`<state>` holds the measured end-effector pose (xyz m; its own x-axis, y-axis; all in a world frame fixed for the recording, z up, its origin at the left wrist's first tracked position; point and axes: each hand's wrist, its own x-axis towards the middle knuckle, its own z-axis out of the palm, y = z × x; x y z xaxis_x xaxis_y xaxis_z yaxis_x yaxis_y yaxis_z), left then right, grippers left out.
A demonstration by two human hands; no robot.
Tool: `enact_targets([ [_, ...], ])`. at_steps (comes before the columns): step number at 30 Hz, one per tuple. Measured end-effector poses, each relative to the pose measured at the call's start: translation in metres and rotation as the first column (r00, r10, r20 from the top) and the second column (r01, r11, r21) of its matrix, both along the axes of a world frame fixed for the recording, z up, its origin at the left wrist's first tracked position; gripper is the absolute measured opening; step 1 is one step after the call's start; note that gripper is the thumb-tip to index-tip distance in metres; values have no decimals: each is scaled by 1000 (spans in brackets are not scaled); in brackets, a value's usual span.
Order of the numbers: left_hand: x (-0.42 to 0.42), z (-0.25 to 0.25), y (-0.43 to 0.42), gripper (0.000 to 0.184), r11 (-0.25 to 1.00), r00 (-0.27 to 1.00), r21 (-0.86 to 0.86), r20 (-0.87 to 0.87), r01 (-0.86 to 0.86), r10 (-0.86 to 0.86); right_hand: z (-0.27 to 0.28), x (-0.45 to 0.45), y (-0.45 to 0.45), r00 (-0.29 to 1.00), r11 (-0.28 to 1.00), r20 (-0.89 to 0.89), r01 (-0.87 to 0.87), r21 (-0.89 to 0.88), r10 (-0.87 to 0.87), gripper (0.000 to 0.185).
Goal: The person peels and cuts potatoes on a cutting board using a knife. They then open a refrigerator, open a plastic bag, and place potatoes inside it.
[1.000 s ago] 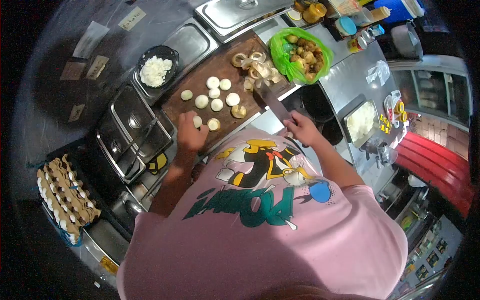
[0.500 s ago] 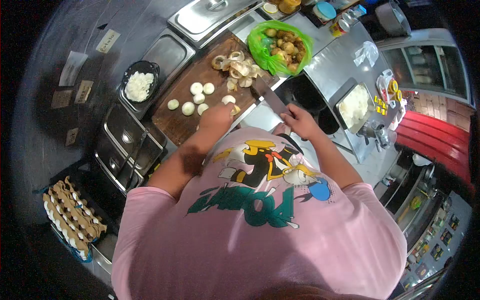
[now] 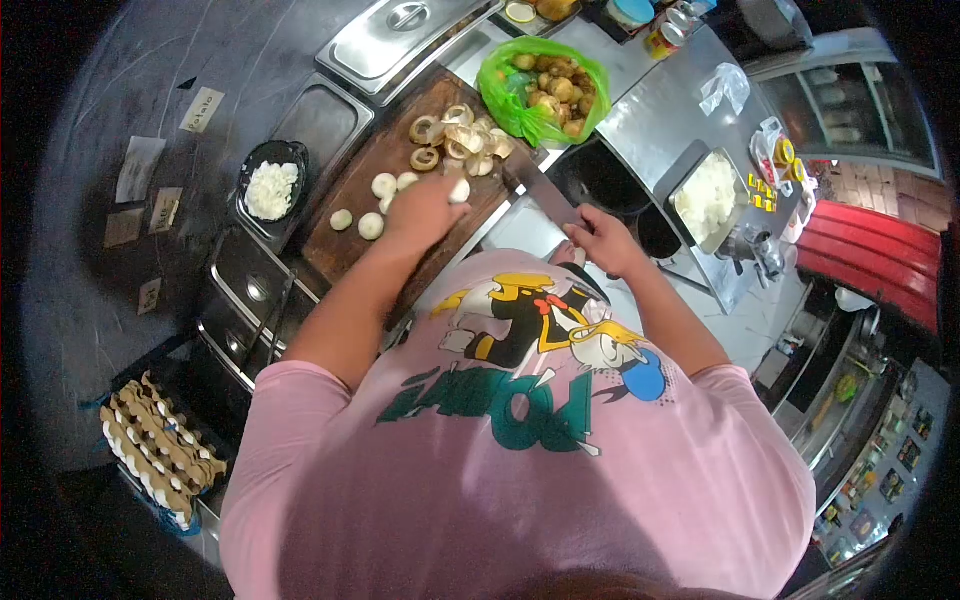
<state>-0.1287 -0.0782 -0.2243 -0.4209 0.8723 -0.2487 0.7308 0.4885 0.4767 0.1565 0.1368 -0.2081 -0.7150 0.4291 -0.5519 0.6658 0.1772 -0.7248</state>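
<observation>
My left hand reaches over the wooden cutting board, its thumb and fingers closed around a peeled onion. Several other peeled white onions lie beside and partly beneath this hand. At the board's far right, onion skins and cut rings form a loose pile. My right hand grips a broad-bladed kitchen knife by its handle, the blade pointing up and left past the board's near edge toward the skins.
Behind the board sits a green plastic bag of brown, unpeeled round vegetables. A black dish of chopped white pieces stands left, near steel lids. On the right counter is a tray of white food. Egg trays are lower left.
My left hand has moved up and forward over the peeled onions. Another cut ring now lies below the skin pile. The knife stays in my right hand; the whole view has shifted slightly.
</observation>
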Motion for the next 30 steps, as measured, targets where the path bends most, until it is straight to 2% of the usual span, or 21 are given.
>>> enact_targets([
  [2, 8, -10, -1, 56, 997, 997, -52, -42, 56, -58, -7, 0, 2, 1000, 1000, 25, -17, 0, 17, 30],
  [4, 9, -15, 3, 55, 979, 992, -193, -90, 68, -86, -11, 0, 6, 998, 999, 52, -36, 5, 36, 31],
  [6, 7, -15, -10, 49, 984, 993, -167, -88, 66, -82, -10, 1, 7, 998, 998, 10, -66, 16, 66, 31],
  [8, 3, -8, -28, 36, 984, 994, -169, -82, 59, -74, -5, -3, 6, 998, 998, 26, -65, -1, 65, 31],
  [10, 2, -1, -36, 34, 978, 994, -209, -100, 27, -49, -7, -5, 7, 997, 998, 41, -61, -17, 62, 31],
  [12, 1, 8, -41, 33, 969, 993, -247, -116, -3, -26, -22, -2, 8, 992, 994, -76, -99, 35, 102, 32],
  [13, 0, 13, -42, 39, 987, 988, -104, 73, -126, 134, -8, -10, 6, 992, 995, -79, -98, 36, 100, 32],
  [14, -2, 18, -42, 45, 962, 925, 13, 280, -272, 258, 9, -17, 3, 991, 992, -67, -114, 51, 118, 32],
  [15, -7, 24, -42, 45, 963, 925, 11, 279, -271, 257, 26, -26, -3, 989, 989, -54, -133, 65, 136, 32],
  [16, -12, 32, -41, 46, 964, 881, 68, 425, -259, 206, 32, -32, -7, 989, 989, -56, -135, 62, 138, 32],
  [17, -17, 40, -40, 46, 958, 819, 129, 556, -256, 144, 37, -39, -12, 987, 995, -123, -102, -8, 100, 31],
  [18, -18, 54, -38, 46, 957, 821, 130, 552, -258, 146, 45, -47, -16, 981, 994, -187, -73, -77, 57, 30],
  [20, -10, 88, -27, 48, 887, 440, 132, 894, -442, 87, 90, -70, -27, 974, 987, -222, -85, -133, 54, 28],
  [22, -8, 112, -21, 49, 852, 419, 198, 908, -485, 27, 121, -86, -35, 966, 977, -255, -96, -189, 46, 26],
  [24, -10, 121, -18, 50, 822, 366, 291, 924, -490, -109, 136, -96, -41, 910, 981, -368, -193, 23, 188, 25],
  [27, -12, 125, -17, 54, 772, 384, 377, 904, -511, -188, 153, -103, -46, 880, 977, -424, -197, 81, 213, 25],
  [30, -15, 130, -20, 56, 789, 414, 354, 899, -501, -141, 163, -105, -46, 874, 974, -431, -194, 115, 225, 23],
])
